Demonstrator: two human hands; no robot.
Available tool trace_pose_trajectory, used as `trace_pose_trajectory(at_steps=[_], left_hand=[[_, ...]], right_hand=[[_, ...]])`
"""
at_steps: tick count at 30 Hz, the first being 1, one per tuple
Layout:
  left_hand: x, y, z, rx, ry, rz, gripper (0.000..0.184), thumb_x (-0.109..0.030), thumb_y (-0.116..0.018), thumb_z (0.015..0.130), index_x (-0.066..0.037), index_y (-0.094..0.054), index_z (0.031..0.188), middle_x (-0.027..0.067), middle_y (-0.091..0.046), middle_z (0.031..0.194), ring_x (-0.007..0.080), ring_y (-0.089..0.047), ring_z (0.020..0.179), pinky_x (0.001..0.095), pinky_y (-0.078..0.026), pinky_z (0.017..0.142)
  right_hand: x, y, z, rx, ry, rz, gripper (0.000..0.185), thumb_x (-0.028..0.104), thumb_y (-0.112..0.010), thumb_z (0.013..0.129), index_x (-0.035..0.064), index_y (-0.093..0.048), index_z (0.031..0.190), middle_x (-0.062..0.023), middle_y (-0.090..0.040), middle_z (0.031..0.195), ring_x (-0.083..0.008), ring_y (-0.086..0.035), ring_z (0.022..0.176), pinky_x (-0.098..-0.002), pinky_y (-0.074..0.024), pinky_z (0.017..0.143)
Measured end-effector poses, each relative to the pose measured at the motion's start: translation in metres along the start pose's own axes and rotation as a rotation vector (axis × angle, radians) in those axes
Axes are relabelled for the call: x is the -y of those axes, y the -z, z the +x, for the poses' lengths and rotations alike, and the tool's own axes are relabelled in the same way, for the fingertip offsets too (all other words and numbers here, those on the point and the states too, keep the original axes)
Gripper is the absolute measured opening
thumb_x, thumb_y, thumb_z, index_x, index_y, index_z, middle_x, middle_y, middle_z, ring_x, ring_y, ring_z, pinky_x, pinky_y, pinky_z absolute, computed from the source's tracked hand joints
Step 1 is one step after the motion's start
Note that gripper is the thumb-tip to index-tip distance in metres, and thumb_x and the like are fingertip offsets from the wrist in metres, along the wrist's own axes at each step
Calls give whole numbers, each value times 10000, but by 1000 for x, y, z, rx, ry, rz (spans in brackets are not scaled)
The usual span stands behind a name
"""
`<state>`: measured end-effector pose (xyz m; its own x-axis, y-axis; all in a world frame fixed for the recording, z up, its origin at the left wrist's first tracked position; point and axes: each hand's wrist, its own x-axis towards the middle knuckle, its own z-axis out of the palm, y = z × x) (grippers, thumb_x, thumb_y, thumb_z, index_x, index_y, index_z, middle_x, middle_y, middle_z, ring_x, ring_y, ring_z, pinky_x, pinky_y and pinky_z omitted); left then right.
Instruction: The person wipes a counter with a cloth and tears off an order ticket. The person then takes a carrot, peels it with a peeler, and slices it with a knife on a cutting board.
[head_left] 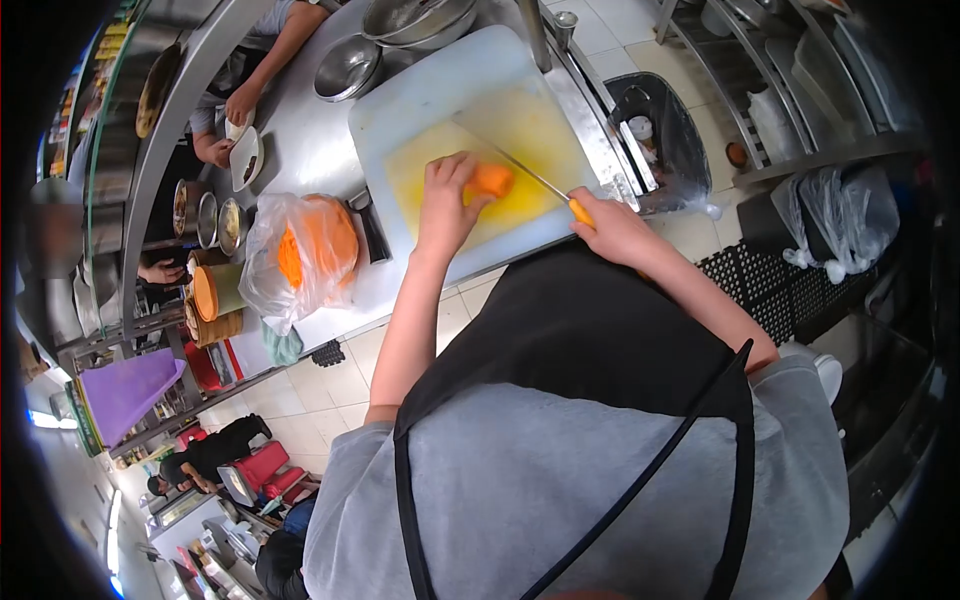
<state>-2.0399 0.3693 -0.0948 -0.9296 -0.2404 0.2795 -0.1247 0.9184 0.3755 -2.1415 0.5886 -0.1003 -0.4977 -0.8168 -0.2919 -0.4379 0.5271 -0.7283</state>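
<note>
My left hand [447, 198] has its fingers and thumb around the left end of a thick orange piece of carrot [493, 181] on the cutting board [384, 140]. My right hand [612, 232] is closed on the yellow handle of a knife [535, 175]. The long blade slants up and left across the board, just beyond the carrot piece. Beneath both, the board's middle is stained yellow. Left of the board stands a clear plastic bag [262, 250] with orange shreds, and a dark-handled tool [371, 228] lies between bag and board.
Metal bowls [348, 68] stand behind the board. At the far left, another person's hands [240, 105] hold a white dish [246, 160]. A lined black bin [690, 140] is right of the counter. Containers [206, 292] and a green cloth [282, 343] are near the bag.
</note>
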Motion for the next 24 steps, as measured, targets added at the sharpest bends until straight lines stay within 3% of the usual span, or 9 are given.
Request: trace_pose_trajectory(at_steps=[5,9,14,21,24], left_hand=[[0,-13,-3,-15,31,-115,255,-66,-686,641,-34,-635,889,88,-598,924,269,-530,869,352,-434,766],[-5,-14,-1,-3,69,-97,256,-60,-685,643,-33,-633,892,90,-596,925,267,-531,865,345,-435,761],[-5,-14,0,3,78,-89,275,-54,-687,636,-35,-630,905,87,-590,921,256,-530,851,339,-441,746],[-9,-12,1,18,84,-102,272,-39,-688,633,-21,-616,895,90,-579,925,266,-522,856,345,-434,759],[-10,-12,2,23,93,-112,265,-34,-687,633,-14,-611,886,91,-578,930,270,-519,863,347,-431,765]], right_hand=[[3,-4,0,38,6,-81,267,160,-490,826,19,-380,1024,-235,-581,799,-404,-556,794,-477,-425,706],[7,1,-1,126,-95,-136,237,153,-474,833,15,-373,997,-231,-582,757,-402,-563,752,-480,-431,670],[1,2,-11,26,44,-133,190,144,-450,847,33,-358,970,-205,-564,681,-406,-551,673,-488,-416,593],[7,1,-42,11,3,-182,199,159,-468,844,60,-357,977,-186,-547,675,-388,-545,649,-480,-416,548],[4,-2,-45,19,-18,-202,303,170,-495,837,89,-368,1099,-198,-567,755,-398,-555,667,-469,-441,564]])
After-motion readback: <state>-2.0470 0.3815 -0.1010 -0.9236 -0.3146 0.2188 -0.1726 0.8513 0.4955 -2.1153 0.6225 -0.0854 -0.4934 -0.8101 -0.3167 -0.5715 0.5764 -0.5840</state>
